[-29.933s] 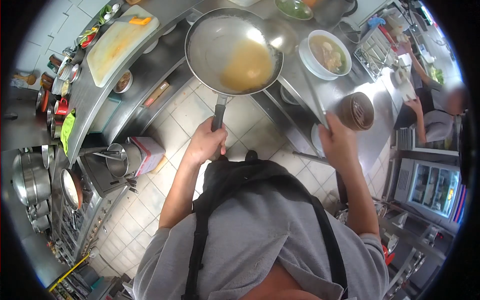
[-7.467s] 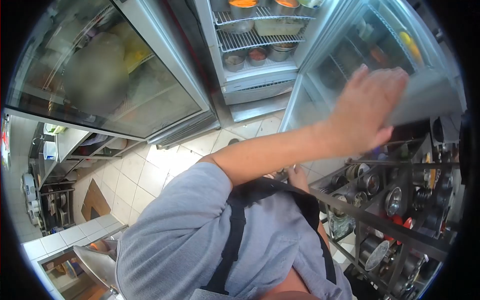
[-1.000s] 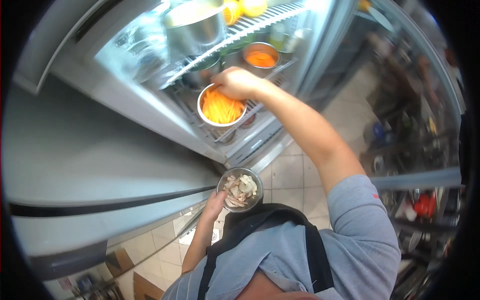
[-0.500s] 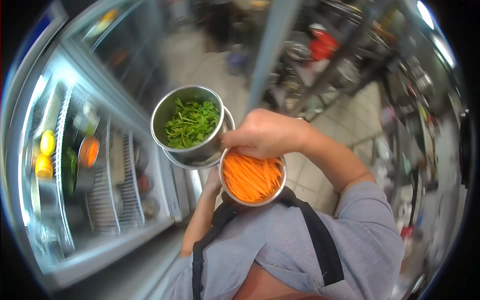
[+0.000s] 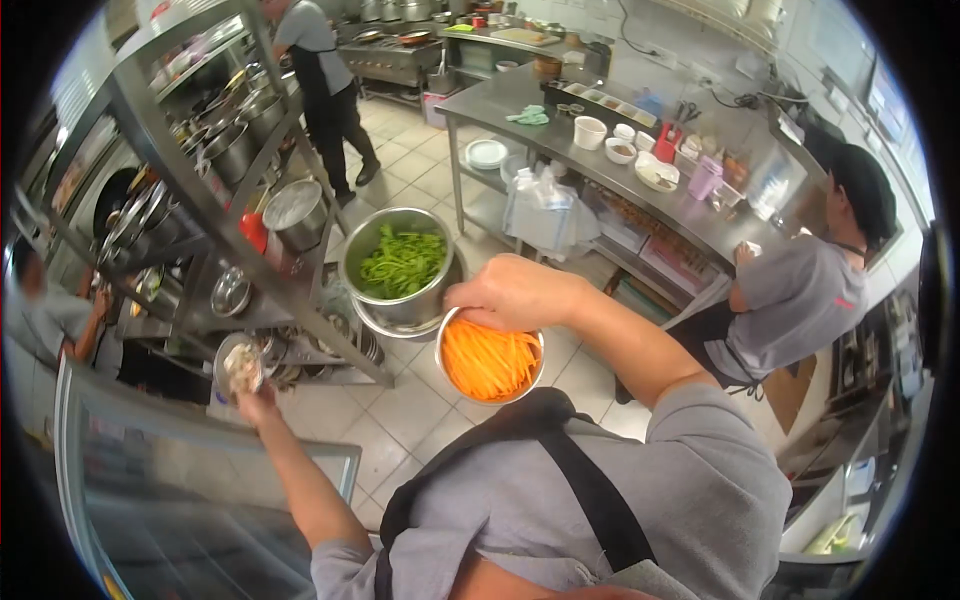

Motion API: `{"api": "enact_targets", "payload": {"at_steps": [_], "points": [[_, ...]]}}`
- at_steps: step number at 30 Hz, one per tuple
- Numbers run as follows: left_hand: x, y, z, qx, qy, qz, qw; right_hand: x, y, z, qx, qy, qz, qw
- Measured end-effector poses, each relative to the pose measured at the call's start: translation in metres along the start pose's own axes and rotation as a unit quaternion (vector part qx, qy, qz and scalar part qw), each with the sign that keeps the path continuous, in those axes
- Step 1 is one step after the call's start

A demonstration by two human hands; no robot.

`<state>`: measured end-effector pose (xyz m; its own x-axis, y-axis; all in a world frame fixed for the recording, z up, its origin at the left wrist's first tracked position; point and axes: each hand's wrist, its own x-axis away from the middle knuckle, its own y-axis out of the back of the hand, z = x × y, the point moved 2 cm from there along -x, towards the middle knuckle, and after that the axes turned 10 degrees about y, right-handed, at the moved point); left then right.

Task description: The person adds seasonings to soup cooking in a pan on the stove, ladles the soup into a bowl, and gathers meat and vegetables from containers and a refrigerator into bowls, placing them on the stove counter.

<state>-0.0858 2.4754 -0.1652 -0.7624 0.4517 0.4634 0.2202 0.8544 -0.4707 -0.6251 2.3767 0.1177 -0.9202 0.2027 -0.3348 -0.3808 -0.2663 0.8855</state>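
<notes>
My right hand [image 5: 520, 292] is closed on the rims of two metal containers in front of my chest. One is a deep steel container [image 5: 352, 275] with green leafy herbs [image 5: 403, 265]. The other is a smaller round container holding orange carrot strips [image 5: 488, 362]. Another metal rim [image 5: 400, 328] shows below the herb container; what it holds is hidden. Stretched out to the left, my left hand [image 5: 258, 402] grips a small metal container [image 5: 222, 372] of pale, whitish food pieces [image 5: 242, 366], too blurred to name.
A glass-panelled door [image 5: 210, 460] stands at lower left. Beside it rises a steel rack [image 5: 165, 125] loaded with pots. A steel worktable [image 5: 480, 105] carries bowls and tubs. Co-workers stand at the right [image 5: 800, 290], the back [image 5: 325, 80] and the far left [image 5: 50, 315].
The view has swung from the lit fridge shelves to the kitchen. My left hand has moved out from beneath the containers to the left, where the pale food container now shows. My right hand keeps its hold.
</notes>
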Motion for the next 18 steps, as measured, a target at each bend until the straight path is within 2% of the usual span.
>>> {"api": "enact_targets", "payload": {"at_steps": [1,3,4,7,11,12,15,18], "points": [[-0.001,0.000,-0.003,-0.019,-0.069,-0.049,0.996,0.015,0.001,-0.013,0.004,-0.027,-0.003,1.000],[-0.049,0.025,-0.001,0.040,-0.112,-0.122,0.985,0.045,-0.004,-0.048,0.009,-0.041,-0.017,0.999],[-0.028,0.018,-0.003,0.106,-0.136,-0.093,0.981,0.058,-0.003,-0.063,0.010,-0.053,-0.027,0.998],[0.010,0.006,-0.014,0.071,-0.107,-0.243,0.961,0.057,0.008,-0.107,-0.005,-0.097,-0.018,0.995],[-0.007,0.041,-0.004,0.114,-0.122,-0.371,0.914,0.065,0.021,-0.195,-0.024,-0.104,-0.014,0.994],[0.017,0.031,-0.003,0.081,-0.184,-0.359,0.911,0.059,0.018,-0.220,-0.031,-0.100,-0.028,0.994],[0.052,0.057,0.024,0.014,-0.222,-0.383,0.896,0.049,0.035,-0.286,-0.051,-0.099,-0.002,0.994],[0.172,-0.013,0.059,0.085,-0.187,-0.399,0.894,0.042,0.056,-0.355,-0.056,-0.100,0.036,0.993]]}}
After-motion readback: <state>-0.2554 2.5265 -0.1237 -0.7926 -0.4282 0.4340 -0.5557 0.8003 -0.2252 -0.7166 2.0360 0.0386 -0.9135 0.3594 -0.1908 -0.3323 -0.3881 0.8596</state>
